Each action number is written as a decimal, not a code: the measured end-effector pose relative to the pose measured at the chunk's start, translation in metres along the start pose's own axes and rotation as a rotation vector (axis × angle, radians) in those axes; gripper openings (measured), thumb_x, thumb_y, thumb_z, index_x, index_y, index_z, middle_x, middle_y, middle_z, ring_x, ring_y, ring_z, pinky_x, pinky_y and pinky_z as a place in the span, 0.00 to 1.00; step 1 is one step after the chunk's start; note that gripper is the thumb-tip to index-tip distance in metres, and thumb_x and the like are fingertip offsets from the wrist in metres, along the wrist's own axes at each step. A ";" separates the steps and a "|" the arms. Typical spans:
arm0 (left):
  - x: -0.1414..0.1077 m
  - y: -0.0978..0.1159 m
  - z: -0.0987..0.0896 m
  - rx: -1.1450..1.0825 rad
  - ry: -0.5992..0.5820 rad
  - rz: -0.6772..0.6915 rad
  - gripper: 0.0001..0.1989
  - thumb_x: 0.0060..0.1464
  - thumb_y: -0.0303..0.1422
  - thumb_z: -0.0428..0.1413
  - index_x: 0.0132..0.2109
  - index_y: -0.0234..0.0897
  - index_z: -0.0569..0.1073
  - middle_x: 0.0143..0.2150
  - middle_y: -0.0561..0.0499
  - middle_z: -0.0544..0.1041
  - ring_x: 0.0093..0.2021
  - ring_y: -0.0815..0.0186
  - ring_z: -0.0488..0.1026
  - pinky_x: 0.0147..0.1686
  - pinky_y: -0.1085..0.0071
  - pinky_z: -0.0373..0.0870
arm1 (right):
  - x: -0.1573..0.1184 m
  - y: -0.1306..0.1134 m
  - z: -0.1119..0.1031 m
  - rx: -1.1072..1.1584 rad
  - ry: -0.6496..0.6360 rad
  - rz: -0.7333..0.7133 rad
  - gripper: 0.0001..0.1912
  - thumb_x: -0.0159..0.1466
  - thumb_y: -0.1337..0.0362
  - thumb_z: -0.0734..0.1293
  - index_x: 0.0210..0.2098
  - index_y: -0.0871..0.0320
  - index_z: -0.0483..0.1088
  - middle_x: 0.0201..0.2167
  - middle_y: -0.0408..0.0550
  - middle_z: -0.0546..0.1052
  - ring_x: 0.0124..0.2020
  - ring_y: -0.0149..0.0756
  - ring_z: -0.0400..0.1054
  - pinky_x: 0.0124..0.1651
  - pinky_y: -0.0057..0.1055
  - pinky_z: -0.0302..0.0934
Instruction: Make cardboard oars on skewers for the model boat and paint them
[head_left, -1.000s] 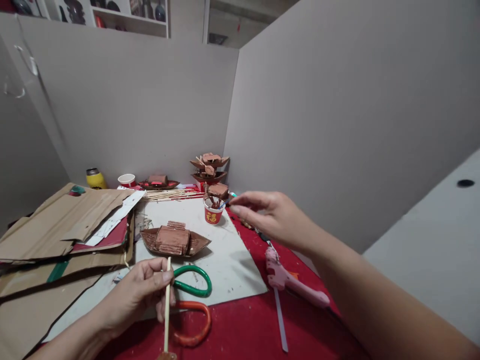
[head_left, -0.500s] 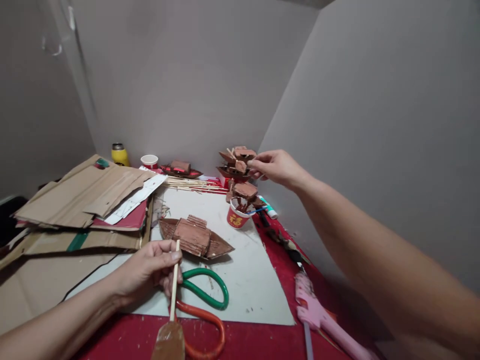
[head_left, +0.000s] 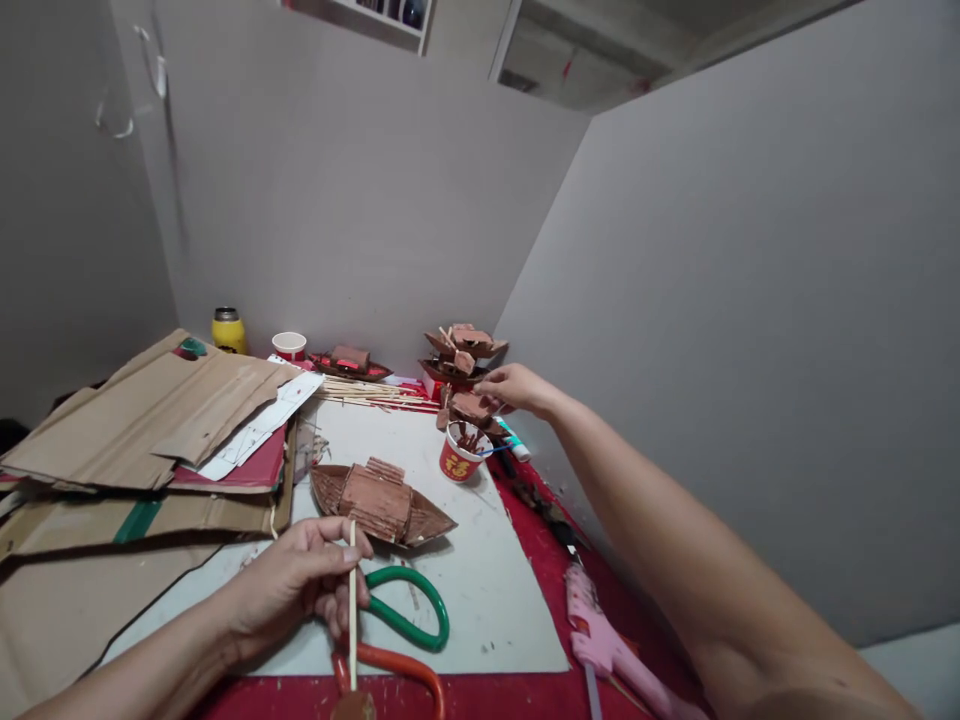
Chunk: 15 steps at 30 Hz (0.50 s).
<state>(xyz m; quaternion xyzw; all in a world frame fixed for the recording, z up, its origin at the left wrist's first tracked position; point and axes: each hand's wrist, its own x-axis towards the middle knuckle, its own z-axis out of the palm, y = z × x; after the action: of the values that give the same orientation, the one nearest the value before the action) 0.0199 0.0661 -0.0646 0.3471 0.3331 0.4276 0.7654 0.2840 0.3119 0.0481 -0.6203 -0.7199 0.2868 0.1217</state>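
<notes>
My left hand (head_left: 319, 575) pinches the pale stick of a small oar (head_left: 353, 600), whose brown blade is cut off at the bottom edge. Scissors (head_left: 442, 612) with green and orange handles lie beneath that hand, their blades hidden. A brown model boat (head_left: 375, 498) with a ridged cabin rests just beyond. My right hand (head_left: 517, 390) reaches to the back, fingers bent together at the cabin of another model boat (head_left: 471, 405). Whatever its fingertips hold or touch is hidden. Behind it are stacked boats (head_left: 466, 345) with small oars on them.
A red paper cup (head_left: 460, 458) holds brown-stained sticks. Thin wooden sticks (head_left: 375, 393), a white cup (head_left: 289, 345) and a yellow bottle (head_left: 228, 330) stand or lie at the back. Cardboard (head_left: 217, 400) is piled left; a pink glue gun (head_left: 600, 635) lies right.
The view has tilted upward. My right hand has lowered from beside the stacked boats to the nearer boat. My left hand keeps hold of the oar, whose blade has mostly left the view.
</notes>
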 end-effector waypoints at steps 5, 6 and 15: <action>0.002 -0.002 -0.003 -0.056 -0.001 -0.044 0.08 0.54 0.32 0.60 0.36 0.32 0.70 0.23 0.46 0.78 0.16 0.72 0.71 0.18 0.78 0.69 | -0.025 0.009 -0.010 0.037 -0.067 -0.066 0.12 0.66 0.61 0.66 0.47 0.60 0.70 0.42 0.49 0.75 0.37 0.36 0.71 0.39 0.36 0.69; 0.002 -0.001 -0.004 -0.071 0.012 -0.043 0.08 0.54 0.32 0.60 0.36 0.33 0.70 0.23 0.46 0.78 0.16 0.72 0.71 0.18 0.78 0.69 | -0.033 0.012 -0.011 0.052 -0.089 -0.093 0.11 0.63 0.62 0.68 0.44 0.61 0.72 0.36 0.47 0.76 0.33 0.33 0.71 0.35 0.32 0.68; 0.000 0.010 -0.005 -0.120 0.085 0.036 0.09 0.54 0.29 0.59 0.42 0.35 0.69 0.24 0.48 0.77 0.20 0.70 0.72 0.20 0.77 0.69 | -0.071 0.024 0.017 0.205 -0.282 -0.307 0.23 0.47 0.64 0.74 0.44 0.57 0.76 0.28 0.40 0.77 0.25 0.28 0.67 0.30 0.25 0.63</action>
<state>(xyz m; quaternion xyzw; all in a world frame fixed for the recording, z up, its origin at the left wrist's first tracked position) 0.0116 0.0716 -0.0593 0.2881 0.3328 0.4747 0.7622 0.3089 0.2407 0.0339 -0.4417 -0.7828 0.4202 0.1245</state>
